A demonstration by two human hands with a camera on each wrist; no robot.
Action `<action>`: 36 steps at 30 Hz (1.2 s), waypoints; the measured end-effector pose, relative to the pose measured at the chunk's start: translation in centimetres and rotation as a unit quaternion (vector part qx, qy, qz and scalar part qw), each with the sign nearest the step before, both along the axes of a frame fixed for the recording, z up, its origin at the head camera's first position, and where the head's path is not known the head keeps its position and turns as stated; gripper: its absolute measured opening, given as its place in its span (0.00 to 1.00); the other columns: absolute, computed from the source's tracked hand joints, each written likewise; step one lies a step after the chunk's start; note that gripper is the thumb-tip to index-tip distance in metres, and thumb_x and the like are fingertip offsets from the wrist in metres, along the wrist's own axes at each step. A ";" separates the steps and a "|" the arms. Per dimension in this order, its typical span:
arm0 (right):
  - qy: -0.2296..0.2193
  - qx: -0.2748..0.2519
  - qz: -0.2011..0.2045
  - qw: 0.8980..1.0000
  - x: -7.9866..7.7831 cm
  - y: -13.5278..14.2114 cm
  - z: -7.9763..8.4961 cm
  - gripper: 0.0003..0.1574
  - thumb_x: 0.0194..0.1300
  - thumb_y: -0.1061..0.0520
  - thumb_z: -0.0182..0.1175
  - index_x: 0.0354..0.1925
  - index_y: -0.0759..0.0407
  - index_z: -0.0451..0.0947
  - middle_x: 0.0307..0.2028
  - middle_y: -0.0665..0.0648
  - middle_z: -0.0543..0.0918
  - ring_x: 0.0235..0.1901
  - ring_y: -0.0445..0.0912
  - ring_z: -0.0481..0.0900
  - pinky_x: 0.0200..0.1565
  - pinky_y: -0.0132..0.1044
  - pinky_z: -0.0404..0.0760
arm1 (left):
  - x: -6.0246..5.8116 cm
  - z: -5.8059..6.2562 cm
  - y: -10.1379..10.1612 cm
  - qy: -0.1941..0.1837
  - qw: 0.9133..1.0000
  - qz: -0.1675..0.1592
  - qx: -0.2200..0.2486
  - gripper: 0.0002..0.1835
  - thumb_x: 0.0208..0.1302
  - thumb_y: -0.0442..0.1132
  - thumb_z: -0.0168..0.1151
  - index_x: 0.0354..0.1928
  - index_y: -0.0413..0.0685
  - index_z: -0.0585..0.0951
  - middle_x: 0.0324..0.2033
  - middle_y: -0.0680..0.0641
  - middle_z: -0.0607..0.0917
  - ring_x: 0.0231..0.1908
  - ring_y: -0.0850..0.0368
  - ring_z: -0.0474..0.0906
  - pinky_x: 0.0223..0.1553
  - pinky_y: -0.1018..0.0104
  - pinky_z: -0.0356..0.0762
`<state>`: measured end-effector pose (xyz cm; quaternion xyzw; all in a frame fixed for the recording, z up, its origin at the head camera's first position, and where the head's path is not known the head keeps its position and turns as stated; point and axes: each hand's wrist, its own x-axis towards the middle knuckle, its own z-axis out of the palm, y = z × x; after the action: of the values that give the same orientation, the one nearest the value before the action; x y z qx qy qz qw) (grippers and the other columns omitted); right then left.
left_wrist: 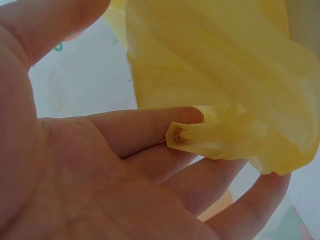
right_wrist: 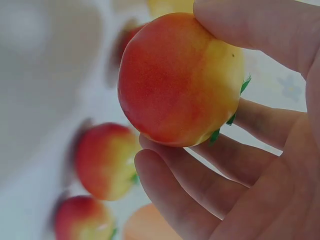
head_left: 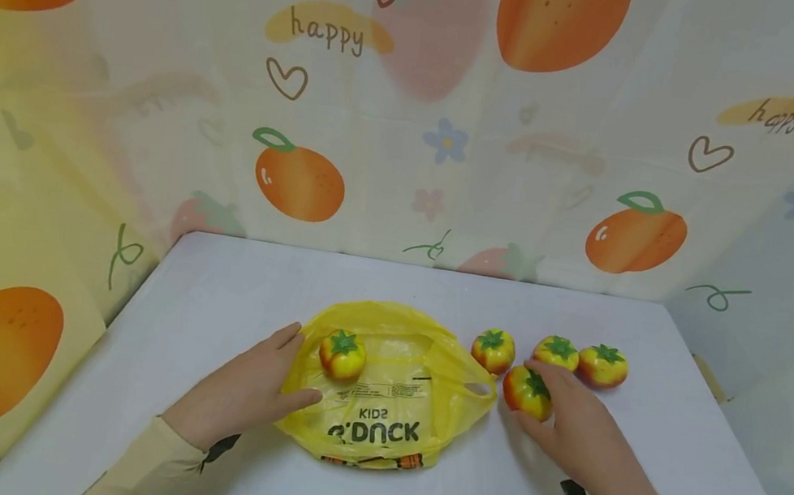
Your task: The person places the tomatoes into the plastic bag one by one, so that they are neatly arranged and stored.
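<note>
A yellow plastic bag [head_left: 383,434] with black lettering lies spread on the table, one red-and-yellow toy fruit with a green leafy top [head_left: 342,356] at its left inside. At the bag's left edge is my left hand [head_left: 251,390]. In the left wrist view its fingers [left_wrist: 145,131] stretch against the yellow plastic [left_wrist: 215,60], thumb held apart. Right of the bag, my right hand [head_left: 578,431] grips a similar toy fruit [head_left: 526,393] between thumb and fingers. The right wrist view shows the red underside of this fruit [right_wrist: 175,80], its green leaves toward the palm.
Beyond the right hand stand three more such toy fruits: one by the bag's right edge [head_left: 493,351], one [head_left: 556,353] partly behind the hand, and one [head_left: 602,366] farthest right. The white table [head_left: 247,271] meets a fruit-printed cloth [head_left: 392,157] at the back and sides.
</note>
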<state>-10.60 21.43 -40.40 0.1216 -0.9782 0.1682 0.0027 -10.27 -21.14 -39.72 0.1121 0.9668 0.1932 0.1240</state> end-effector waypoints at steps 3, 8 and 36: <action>0.019 -0.010 0.014 1.000 -0.7 -1.0 1.1 0.44 0.66 0.48 0.78 0.73 0.59 0.73 0.69 0.64 0.81 0.68 0.64 0.79 0.67 0.67 0.81 | 0.1 0.0 -0.3 -0.002 1.000 0.002 0.000 0.53 0.71 0.61 0.71 0.80 0.26 0.63 0.83 0.29 0.60 0.80 0.31 0.63 0.78 0.36 0.69; 0.013 -0.022 0.024 0.999 -1.8 -3.7 2.6 0.45 0.69 0.46 0.76 0.76 0.56 0.71 0.72 0.63 0.79 0.70 0.63 0.77 0.69 0.67 0.79 | 0.2 -0.1 -0.6 0.000 1.000 0.003 0.004 0.53 0.71 0.61 0.71 0.80 0.26 0.63 0.83 0.29 0.60 0.80 0.31 0.63 0.78 0.36 0.68; -0.040 -0.090 0.112 0.989 -5.8 -16.1 0.6 0.44 0.69 0.46 0.75 0.77 0.50 0.71 0.73 0.54 0.78 0.70 0.53 0.79 0.74 0.54 0.79 | 0.4 0.4 -0.7 0.022 1.000 0.006 0.014 0.51 0.71 0.59 0.71 0.79 0.26 0.64 0.82 0.30 0.62 0.80 0.33 0.66 0.79 0.39 0.69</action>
<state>-16.40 5.36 -39.84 0.2232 -0.9385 0.2598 -0.0441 -9.92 -21.83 -39.35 0.1125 0.9671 0.2050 0.1003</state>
